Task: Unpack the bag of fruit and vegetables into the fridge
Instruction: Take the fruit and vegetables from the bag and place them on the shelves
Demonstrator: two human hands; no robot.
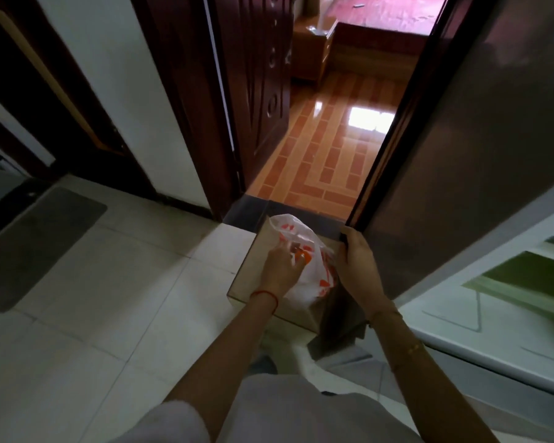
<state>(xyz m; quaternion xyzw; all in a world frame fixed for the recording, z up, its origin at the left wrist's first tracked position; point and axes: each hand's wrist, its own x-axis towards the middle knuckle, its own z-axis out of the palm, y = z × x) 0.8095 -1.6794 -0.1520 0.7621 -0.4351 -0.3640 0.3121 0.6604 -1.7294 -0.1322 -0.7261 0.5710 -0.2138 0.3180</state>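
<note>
A white plastic bag (pixel 314 276) with orange print sits on a low brown stool or box (pixel 253 282) on the floor. My left hand (pixel 280 266) reaches into the bag's mouth, fingers curled at something orange and brown inside; what it touches is unclear. My right hand (pixel 355 257) grips the lower corner of the grey fridge door (pixel 461 155), which stands open. The fridge interior (pixel 506 298) shows white shelves and a greenish glass panel at the right.
Pale floor tiles spread to the left, with a grey mat (pixel 36 247) near a dark doorway. Ahead, an open dark wooden door (pixel 256 91) leads to a room with shiny orange tiles. My knees in light clothing fill the bottom edge.
</note>
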